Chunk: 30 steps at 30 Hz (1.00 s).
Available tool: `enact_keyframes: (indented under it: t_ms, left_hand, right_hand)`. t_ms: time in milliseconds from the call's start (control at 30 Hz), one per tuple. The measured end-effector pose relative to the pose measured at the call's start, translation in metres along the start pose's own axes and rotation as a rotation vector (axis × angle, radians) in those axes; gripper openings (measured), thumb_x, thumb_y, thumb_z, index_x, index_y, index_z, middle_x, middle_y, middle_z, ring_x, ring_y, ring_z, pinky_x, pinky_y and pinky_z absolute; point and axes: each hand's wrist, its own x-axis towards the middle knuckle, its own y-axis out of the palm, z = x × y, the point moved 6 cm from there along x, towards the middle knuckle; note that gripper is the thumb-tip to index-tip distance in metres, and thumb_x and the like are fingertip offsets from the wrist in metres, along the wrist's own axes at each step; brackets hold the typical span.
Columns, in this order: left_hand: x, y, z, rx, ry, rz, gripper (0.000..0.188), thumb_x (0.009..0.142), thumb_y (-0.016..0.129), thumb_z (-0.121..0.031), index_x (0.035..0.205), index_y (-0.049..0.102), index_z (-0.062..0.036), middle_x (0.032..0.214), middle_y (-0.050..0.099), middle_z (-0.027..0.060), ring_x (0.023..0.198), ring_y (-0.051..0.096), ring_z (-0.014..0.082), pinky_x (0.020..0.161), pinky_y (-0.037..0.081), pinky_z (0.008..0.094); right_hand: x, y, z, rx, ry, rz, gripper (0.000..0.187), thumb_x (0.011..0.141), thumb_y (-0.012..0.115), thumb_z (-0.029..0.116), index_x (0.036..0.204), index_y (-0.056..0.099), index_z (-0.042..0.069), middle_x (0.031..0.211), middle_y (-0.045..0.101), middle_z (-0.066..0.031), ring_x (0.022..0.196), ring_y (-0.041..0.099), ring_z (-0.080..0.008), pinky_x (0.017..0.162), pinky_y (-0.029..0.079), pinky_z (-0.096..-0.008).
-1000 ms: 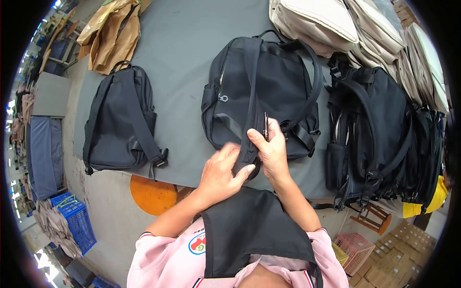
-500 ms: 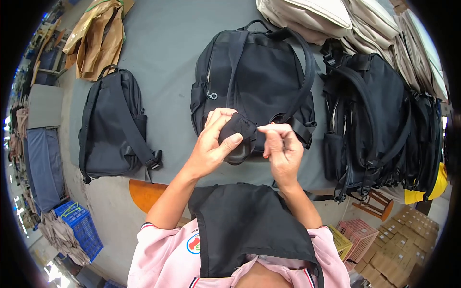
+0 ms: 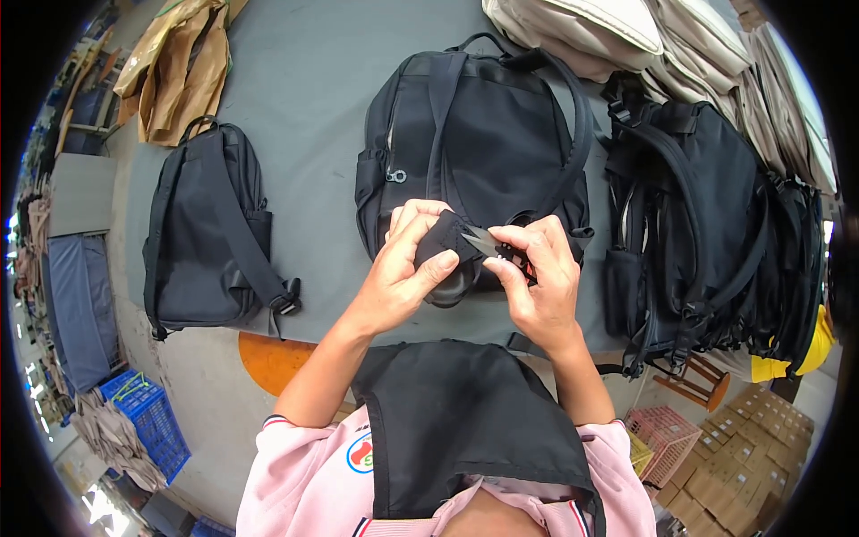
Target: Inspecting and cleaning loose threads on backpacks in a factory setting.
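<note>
A large black backpack [image 3: 506,134] lies on the grey table in front of me, its straps facing up. My left hand [image 3: 394,273] is closed on a black strap end [image 3: 440,234], thumb on top and fingers behind, held over the bag's lower edge. In my right hand [image 3: 548,282] is a pair of thread snips [image 3: 481,242], with metal blades pointing left at the strap end's stitched edge. Whether the tips touch the fabric I cannot tell. A bit of red shows on the snips between my fingers, which hide most of the handle.
A smaller black backpack [image 3: 201,233] lies at the left, below crumpled brown paper [image 3: 183,72]. Several black backpacks [image 3: 702,224] crowd the right side, with pale bags [image 3: 582,36] behind. On the floor are a blue crate [image 3: 152,425], a pink crate [image 3: 667,438] and a wooden stool [image 3: 693,383].
Half a second ago my right fingers were pinched beside the strap end. Now the snips' blades show between them, pointing at the fabric. The left hand keeps its hold, slightly shifted.
</note>
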Motion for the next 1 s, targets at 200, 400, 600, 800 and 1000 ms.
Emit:
enact_keyframes:
  t_ms: [200, 400, 600, 800, 1000]
  left_hand:
    - [-0.003, 0.001, 0.003, -0.093, -0.001, -0.030, 0.034, 0.086, 0.059, -0.024, 0.109, 0.054, -0.0007, 0.111, 0.045, 0.0079, 0.106, 0.039, 0.0211, 0.097, 0.028, 0.0325]
    - [-0.003, 0.001, 0.005, -0.144, -0.017, -0.043, 0.033, 0.086, 0.059, -0.024, 0.110, 0.054, -0.0017, 0.111, 0.046, 0.0077, 0.106, 0.040, 0.0209, 0.097, 0.028, 0.0325]
    - [-0.003, 0.000, 0.003, -0.116, 0.005, -0.041, 0.033, 0.086, 0.059, -0.024, 0.109, 0.055, -0.0018, 0.112, 0.046, 0.0074, 0.107, 0.039, 0.0210, 0.098, 0.028, 0.0329]
    - [-0.006, 0.001, 0.005, -0.109, 0.009, -0.044, 0.035, 0.085, 0.060, -0.027, 0.109, 0.055, -0.0017, 0.113, 0.046, 0.0078, 0.107, 0.039, 0.0214, 0.098, 0.028, 0.0340]
    - [-0.007, -0.010, 0.002, 0.035, 0.044, -0.020, 0.044, 0.089, 0.053, -0.040, 0.108, 0.056, -0.0005, 0.116, 0.045, 0.0078, 0.111, 0.040, 0.0190, 0.099, 0.027, 0.0325]
  right_hand:
    - [-0.008, 0.003, 0.006, -0.153, -0.130, -0.076, 0.025, 0.068, 0.070, -0.003, 0.092, 0.066, 0.002, 0.074, 0.052, -0.0061, 0.063, 0.050, -0.0144, 0.054, 0.040, -0.0245]
    - [-0.009, -0.008, -0.002, 0.020, -0.023, -0.097, 0.026, 0.068, 0.071, 0.000, 0.093, 0.065, 0.004, 0.075, 0.054, -0.0072, 0.056, 0.053, -0.0176, 0.050, 0.044, -0.0274]
    - [-0.004, 0.003, 0.002, -0.052, -0.096, -0.039, 0.028, 0.068, 0.073, 0.006, 0.094, 0.064, 0.005, 0.075, 0.054, -0.0054, 0.057, 0.054, -0.0194, 0.051, 0.044, -0.0291]
    - [-0.009, 0.002, 0.005, -0.041, -0.123, -0.141, 0.026, 0.068, 0.073, 0.005, 0.093, 0.064, 0.005, 0.072, 0.053, -0.0055, 0.056, 0.054, -0.0192, 0.050, 0.043, -0.0295]
    - [-0.007, 0.010, -0.008, 0.087, 0.012, -0.116, 0.020, 0.072, 0.069, 0.000, 0.091, 0.063, 0.002, 0.076, 0.051, -0.0065, 0.062, 0.051, -0.0166, 0.055, 0.042, -0.0263]
